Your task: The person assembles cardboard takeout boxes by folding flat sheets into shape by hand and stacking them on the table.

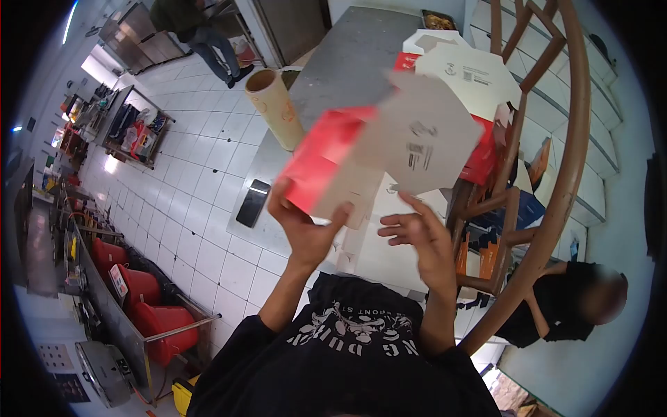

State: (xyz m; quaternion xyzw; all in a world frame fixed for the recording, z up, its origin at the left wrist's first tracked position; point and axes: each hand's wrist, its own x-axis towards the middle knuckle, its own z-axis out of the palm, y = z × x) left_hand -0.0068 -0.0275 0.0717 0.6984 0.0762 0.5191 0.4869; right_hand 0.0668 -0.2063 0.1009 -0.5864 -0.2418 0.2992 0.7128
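A red and white folded carton (333, 160) is tilted in the air over the metal table (333, 62). My left hand (306, 226) grips its lower left edge, thumb on the pale side and fingers at the red side. Just right of the carton's lower edge, my right hand (424, 240) is open with fingers spread and slightly blurred, holding nothing. Beneath the hands lies a flat white carton sheet (392, 243). More white and red cartons (472, 73) are stacked at the table's far right.
A phone (253, 203) and a yellowish cylinder (274, 108) are at the table's left edge. A brown railing (570, 146) runs along the right. One person (201, 35) stands at the back, another (549, 306) at the lower right. Red bins (163, 330) stand left.
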